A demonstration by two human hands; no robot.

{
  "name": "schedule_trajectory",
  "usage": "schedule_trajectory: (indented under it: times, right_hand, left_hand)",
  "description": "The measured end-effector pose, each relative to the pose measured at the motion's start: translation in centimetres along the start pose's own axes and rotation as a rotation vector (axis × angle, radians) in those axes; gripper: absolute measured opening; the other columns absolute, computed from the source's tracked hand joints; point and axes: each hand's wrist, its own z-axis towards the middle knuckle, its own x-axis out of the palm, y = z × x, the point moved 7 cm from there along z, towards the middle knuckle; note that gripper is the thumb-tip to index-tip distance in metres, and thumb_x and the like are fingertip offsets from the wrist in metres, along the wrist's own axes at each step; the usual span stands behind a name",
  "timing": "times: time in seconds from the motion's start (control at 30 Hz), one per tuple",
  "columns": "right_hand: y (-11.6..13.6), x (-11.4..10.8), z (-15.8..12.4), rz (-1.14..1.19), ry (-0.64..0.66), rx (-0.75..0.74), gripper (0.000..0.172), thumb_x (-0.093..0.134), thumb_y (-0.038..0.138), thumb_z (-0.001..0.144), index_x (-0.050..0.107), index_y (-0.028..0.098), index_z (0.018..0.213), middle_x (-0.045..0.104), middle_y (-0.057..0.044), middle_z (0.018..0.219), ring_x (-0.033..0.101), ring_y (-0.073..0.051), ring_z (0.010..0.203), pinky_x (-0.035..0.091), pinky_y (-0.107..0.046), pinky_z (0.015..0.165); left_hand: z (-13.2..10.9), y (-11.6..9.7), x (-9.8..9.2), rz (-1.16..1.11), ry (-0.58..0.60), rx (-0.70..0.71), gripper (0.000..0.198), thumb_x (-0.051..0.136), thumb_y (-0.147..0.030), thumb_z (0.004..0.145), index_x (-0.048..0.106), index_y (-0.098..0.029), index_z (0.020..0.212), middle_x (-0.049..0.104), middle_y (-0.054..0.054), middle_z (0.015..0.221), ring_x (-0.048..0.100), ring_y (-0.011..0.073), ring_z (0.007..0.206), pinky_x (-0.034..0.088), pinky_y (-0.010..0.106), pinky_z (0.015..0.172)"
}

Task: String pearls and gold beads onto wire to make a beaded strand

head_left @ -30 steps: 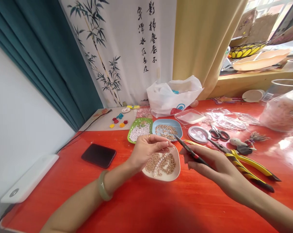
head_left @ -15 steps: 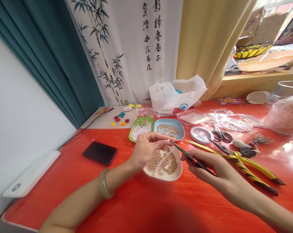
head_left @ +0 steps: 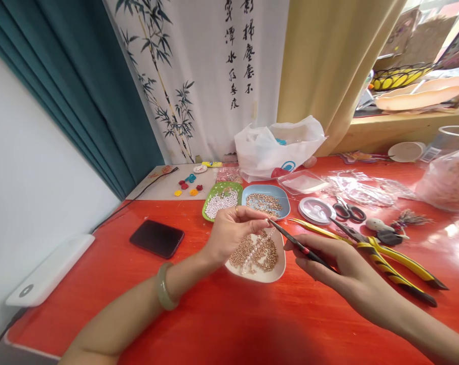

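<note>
My left hand (head_left: 227,233) pinches the end of a string of clear beads (head_left: 253,255) between thumb and forefinger, with a small white bead at the fingertips. The string hangs over a white tray (head_left: 265,277) of gold beads. My right hand (head_left: 341,261) is closed round slim black tweezers (head_left: 290,237) with a red mark. Their tip meets the left fingertips; whether it grips the thread there is too small to tell. Just behind the hands, a green tray (head_left: 205,212) holds white pearl beads and a blue tray (head_left: 286,200) holds gold ones.
Yellow-handled pliers (head_left: 385,258), scissors (head_left: 349,210) and a round white spool (head_left: 316,210) lie to the right. A black phone (head_left: 157,238) lies left. Behind the trays stands a white plastic bag (head_left: 260,154); clear packets (head_left: 358,187) lie to its right.
Both hands keep nearly the same pose, with the tweezers' tip still at the left fingertips. The view has shifted very slightly.
</note>
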Motion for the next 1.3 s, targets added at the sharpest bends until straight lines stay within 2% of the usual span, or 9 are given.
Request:
schedule_trajectory:
  times: [0.2,0.33,0.47,0.77,1.07,1.2,1.3]
  right_hand:
    - [0.2,-0.1,0.0,-0.051,-0.022,-0.029,0.017,0.041,0.027,0.082,0.052,0.018,0.075,0.045,0.0,0.063,0.041,-0.012,0.057,0.037,-0.023,0.048]
    - [0.3,-0.2,0.1,-0.105,-0.046,-0.05,0.01,0.042,0.02,0.079,0.052,0.018,0.078,0.047,0.001,0.062,0.041,-0.011,0.056,0.037,-0.022,0.048]
    - [0.6,-0.4,0.1,-0.163,-0.086,-0.072,0.01,0.042,0.017,0.077,0.052,0.019,0.078,0.049,0.001,0.061,0.042,-0.011,0.055,0.037,-0.021,0.047]
    - [1.2,-0.2,-0.3,-0.266,-0.151,-0.155,0.01,0.041,0.014,0.077,0.05,0.019,0.076,0.05,0.001,0.059,0.042,-0.01,0.051,0.037,-0.021,0.046]
    - [1.4,0.0,-0.5,-0.28,-0.204,-0.185,0.01,0.042,0.015,0.076,0.051,0.018,0.076,0.053,0.0,0.06,0.045,-0.012,0.053,0.04,-0.023,0.047]
    - [1.5,0.2,-0.6,-0.243,-0.202,-0.168,0.015,0.042,0.015,0.077,0.054,0.017,0.085,0.056,-0.002,0.065,0.049,-0.012,0.056,0.042,-0.022,0.05]
    - [1.5,0.2,-0.6,-0.234,-0.207,-0.163,0.015,0.042,0.015,0.077,0.054,0.017,0.086,0.056,-0.002,0.064,0.049,-0.012,0.056,0.042,-0.022,0.048]
  left_hand:
    - [0.0,-0.1,0.0,0.011,-0.005,-0.008,0.011,0.071,-0.022,0.058,0.067,-0.016,0.066,0.069,0.005,0.076,0.06,0.0106,0.064,0.047,0.022,0.059]
    - [0.0,-0.1,0.0,0.003,-0.008,-0.012,0.013,0.072,-0.021,0.057,0.065,-0.015,0.066,0.067,0.003,0.069,0.06,0.0103,0.062,0.047,0.022,0.06]
    - [0.0,0.0,0.0,-0.037,0.002,-0.028,0.017,0.072,-0.018,0.056,0.065,-0.015,0.07,0.065,0.001,0.065,0.06,0.0106,0.063,0.048,0.022,0.062]
    - [-0.2,-0.2,0.1,-0.027,0.01,0.01,0.013,0.072,-0.018,0.056,0.061,-0.015,0.062,0.063,0.0,0.064,0.057,0.0078,0.061,0.047,0.021,0.062]
    - [-0.6,-0.1,0.2,-0.068,-0.057,0.007,0.015,0.073,-0.017,0.052,0.06,-0.013,0.059,0.063,0.002,0.066,0.058,0.0097,0.063,0.048,0.023,0.063]
    - [-1.0,-0.3,0.2,-0.062,-0.098,0.027,0.016,0.074,-0.015,0.052,0.061,-0.013,0.061,0.063,0.001,0.065,0.058,0.0087,0.062,0.048,0.021,0.062]
    - [-1.2,-0.4,0.4,-0.068,-0.105,0.021,0.017,0.074,-0.015,0.053,0.061,-0.014,0.065,0.062,0.0,0.066,0.058,0.0084,0.063,0.048,0.021,0.063]
